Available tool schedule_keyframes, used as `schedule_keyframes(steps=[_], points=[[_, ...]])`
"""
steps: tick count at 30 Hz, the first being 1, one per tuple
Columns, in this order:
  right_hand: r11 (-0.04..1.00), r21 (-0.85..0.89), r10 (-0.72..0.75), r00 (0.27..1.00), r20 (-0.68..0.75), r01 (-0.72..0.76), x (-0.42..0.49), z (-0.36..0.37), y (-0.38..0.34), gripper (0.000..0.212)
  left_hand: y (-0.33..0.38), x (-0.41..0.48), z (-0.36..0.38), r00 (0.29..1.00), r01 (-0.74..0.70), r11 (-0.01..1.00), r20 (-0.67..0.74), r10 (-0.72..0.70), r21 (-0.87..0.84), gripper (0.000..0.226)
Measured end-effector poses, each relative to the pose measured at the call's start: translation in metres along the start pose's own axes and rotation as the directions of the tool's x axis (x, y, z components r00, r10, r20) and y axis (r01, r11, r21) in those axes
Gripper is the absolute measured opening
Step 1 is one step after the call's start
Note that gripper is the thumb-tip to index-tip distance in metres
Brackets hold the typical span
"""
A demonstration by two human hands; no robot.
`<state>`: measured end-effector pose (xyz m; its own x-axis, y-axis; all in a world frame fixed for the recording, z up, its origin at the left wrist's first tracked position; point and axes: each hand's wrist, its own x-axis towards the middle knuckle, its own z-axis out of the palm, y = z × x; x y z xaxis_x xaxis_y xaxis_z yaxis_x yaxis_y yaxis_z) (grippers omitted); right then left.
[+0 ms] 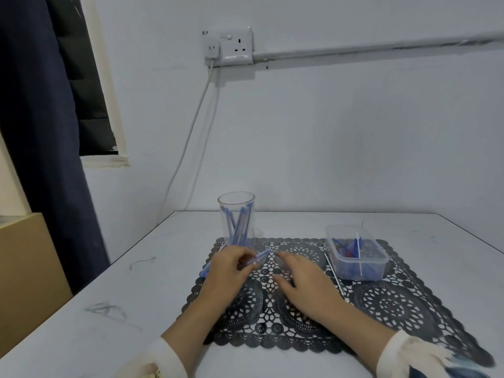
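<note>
At the far left of the frame hangs a dark blue curtain (pixel 41 132). A brown box (pixel 24 268) stands below it, at the left edge. Next comes the white table (pixel 109 309), which fills the lower part of the frame. A white cable (pixel 188 140) runs down the wall from a socket (pixel 234 47) at the top middle.

A clear cup (pixel 236 205) stands upright at the far left corner of a black lace mat (pixel 395 304). Blue pens (pixel 240 227) lean inside the cup.

Just below the cup is the left hand (pixel 229 271), over the left part of the mat. Its fingers are curled round a blue pen (pixel 259 257). The pen tip points up and to the right, toward the middle of the mat. A blue end (pixel 204 271) also sticks out at the left side of this hand. I cannot tell if it is the same pen.

The right hand (pixel 305 282) lies near the middle of the mat, close to the left hand but not touching it. Its fingers are spread and loose. It holds nothing.

Just right of that hand, a thin white stick (pixel 334 274) lies on the mat. Beside it stands a clear plastic box (pixel 379 263) at the far right of the mat, with blue bits and a white stick inside. A grey pipe (pixel 381 47) runs along the wall at the upper right.
</note>
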<state>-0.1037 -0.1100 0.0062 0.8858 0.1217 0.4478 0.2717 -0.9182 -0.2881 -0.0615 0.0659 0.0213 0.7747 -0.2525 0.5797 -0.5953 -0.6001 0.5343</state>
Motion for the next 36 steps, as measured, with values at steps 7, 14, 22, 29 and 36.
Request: schedule_keyframes(steps=[7,14,22,29,36], points=[[0.994,-0.046,-0.099,0.988,-0.121,0.094,0.007,-0.006,0.009,0.044,0.002,-0.002,0.003,0.981,-0.190,0.982,0.040,0.190,0.003,0.015],[0.971,-0.122,-0.232,0.943,-0.240,0.208,0.012,-0.008,0.012,0.032,0.008,-0.005,-0.002,0.970,-0.242,0.970,0.012,0.241,0.037,0.020],[0.949,-0.229,-0.274,0.927,-0.255,0.217,0.016,-0.011,0.020,0.034,0.006,-0.005,-0.002,0.975,-0.205,0.969,-0.061,0.215,0.137,0.018],[0.938,-0.221,-0.327,0.897,-0.298,0.268,0.018,-0.015,0.024,0.030,0.014,-0.007,-0.003,1.000,-0.003,0.999,0.025,0.002,0.040,0.023],[0.923,-0.185,-0.377,0.883,-0.279,0.336,0.015,-0.013,0.023,0.026,0.020,-0.003,-0.007,0.955,0.206,0.978,0.216,-0.203,0.006,0.015]])
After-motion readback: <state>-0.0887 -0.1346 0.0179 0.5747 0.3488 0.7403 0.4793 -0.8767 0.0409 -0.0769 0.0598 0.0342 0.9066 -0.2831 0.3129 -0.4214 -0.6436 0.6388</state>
